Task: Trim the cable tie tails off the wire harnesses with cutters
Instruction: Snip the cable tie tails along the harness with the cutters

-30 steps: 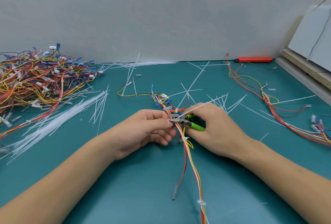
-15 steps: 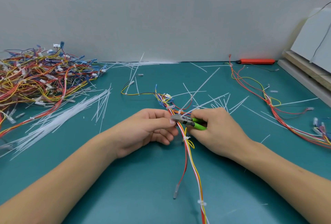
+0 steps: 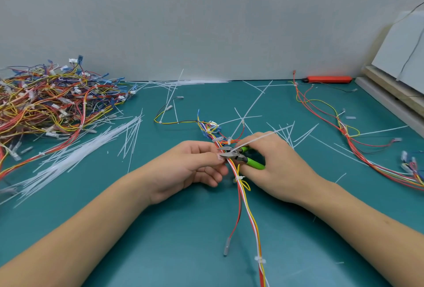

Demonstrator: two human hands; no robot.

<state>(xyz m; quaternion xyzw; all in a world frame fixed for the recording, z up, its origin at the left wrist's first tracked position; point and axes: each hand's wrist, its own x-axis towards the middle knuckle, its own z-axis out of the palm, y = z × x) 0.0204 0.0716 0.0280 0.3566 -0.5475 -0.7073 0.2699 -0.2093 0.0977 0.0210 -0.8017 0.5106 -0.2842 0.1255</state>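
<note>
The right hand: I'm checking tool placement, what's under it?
The green-handled cutters lie in the right hand; their tips sit at the wire harness. The mat beneath is covered.

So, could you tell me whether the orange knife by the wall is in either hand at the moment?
No, the orange knife lies by the wall, far from both hands; the right hand holds green cutters.

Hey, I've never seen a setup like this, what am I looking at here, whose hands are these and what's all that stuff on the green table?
A head-worn camera looks down at a person's own bare hands. The left hand pinches a wire harness. The right hand grips green-handled cutters, their blades around a white cable tie tail. On the teal table lie loose white tie strips, a pile of harnesses at left, another harness at right, and an orange tool by the wall.
</note>
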